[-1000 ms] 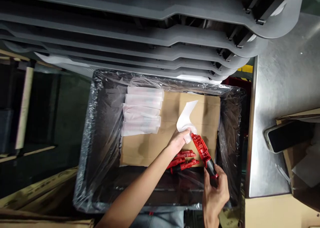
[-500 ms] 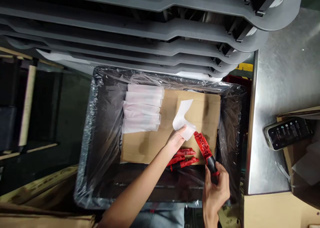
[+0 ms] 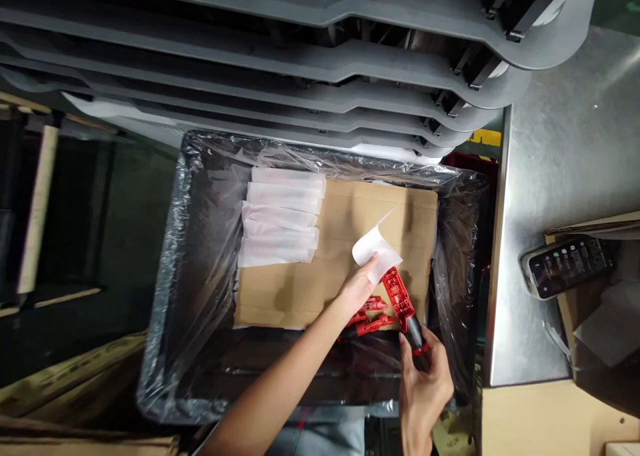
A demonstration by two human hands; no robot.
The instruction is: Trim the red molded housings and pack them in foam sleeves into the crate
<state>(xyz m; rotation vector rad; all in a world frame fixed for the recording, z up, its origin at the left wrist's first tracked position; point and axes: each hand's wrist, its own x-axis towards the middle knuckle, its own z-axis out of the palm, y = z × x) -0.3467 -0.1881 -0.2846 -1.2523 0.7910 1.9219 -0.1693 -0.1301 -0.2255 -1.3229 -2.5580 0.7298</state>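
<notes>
My left hand (image 3: 361, 285) pinches a curled white sheet of thin wrapping material (image 3: 381, 255) above the cardboard. In my right hand (image 3: 426, 369) is a red and black plastic housing part (image 3: 399, 299), gripped by its black end; its ribbed inner side faces up. The red end of that part lies right by the lower edge of the sheet; I cannot tell whether they touch. Several more red parts (image 3: 374, 324) lie below my left hand, partly hidden by the wrist. At the left, several white wrapped bundles (image 3: 280, 217) lie in a row on the cardboard sheet (image 3: 280, 303).
A bin lined with clear plastic film (image 3: 160, 296) surrounds the cardboard. Grey curved panels (image 3: 310, 56) hang over its far side. To the right stands a metal table (image 3: 530, 176) with a phone (image 3: 565, 266) at its edge, beside a cardboard box (image 3: 575, 323).
The white sheet has curled over and shifted slightly right with my left hand. The housing part has moved a little left and turned, bringing its red end closer beneath the sheet.
</notes>
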